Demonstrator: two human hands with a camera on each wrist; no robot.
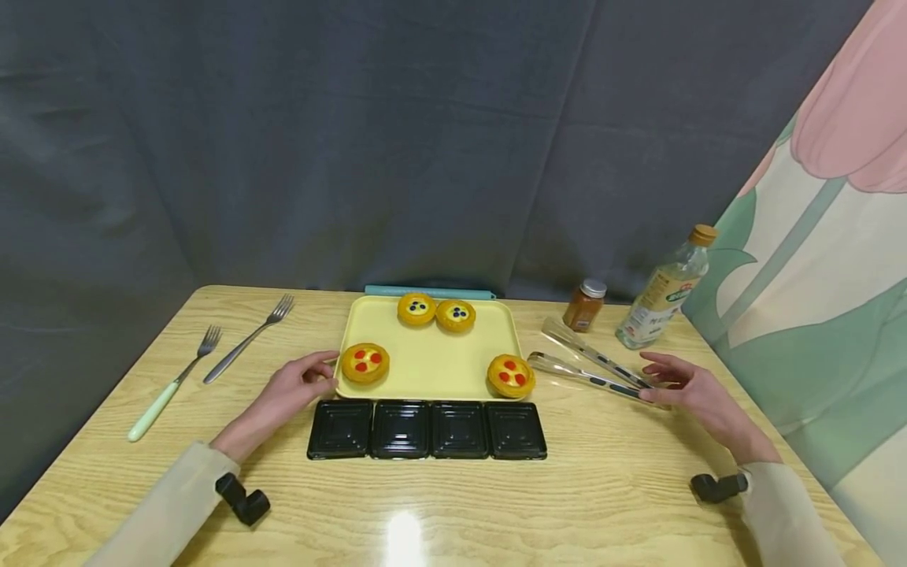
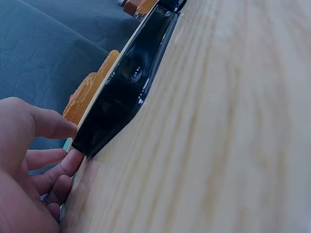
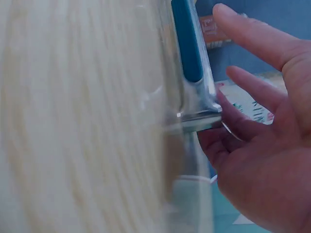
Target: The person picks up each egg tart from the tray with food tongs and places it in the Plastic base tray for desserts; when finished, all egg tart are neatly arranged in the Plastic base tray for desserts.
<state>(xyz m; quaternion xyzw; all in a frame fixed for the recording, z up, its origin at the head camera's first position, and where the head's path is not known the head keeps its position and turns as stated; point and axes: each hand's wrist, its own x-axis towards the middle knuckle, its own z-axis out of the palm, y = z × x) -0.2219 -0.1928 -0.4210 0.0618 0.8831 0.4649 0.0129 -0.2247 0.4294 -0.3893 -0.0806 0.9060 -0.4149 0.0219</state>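
Observation:
My left hand [image 1: 301,382] is at the left edge of a pale yellow tray [image 1: 439,358], its thumb and fingertips right at the rim. On the tray sit two tarts with blue dots [image 1: 416,309] at the back, a red-dotted tart [image 1: 365,363] at the left and another red-dotted tart [image 1: 511,376] overlapping the front right corner. Metal tongs [image 1: 591,370] lie spread to the right of the tray. Around their handle end is my right hand [image 1: 687,386], fingers apart and extended. In the right wrist view the tongs' hinge end [image 3: 201,116] is beside the fingers.
A black container with several square compartments [image 1: 400,429] lies along the tray's front. Two forks [image 1: 248,340] are at the left. A small brown jar [image 1: 585,305] and a tall bottle [image 1: 662,295] stand at the back right. A teal bar [image 1: 428,292] lies behind the tray.

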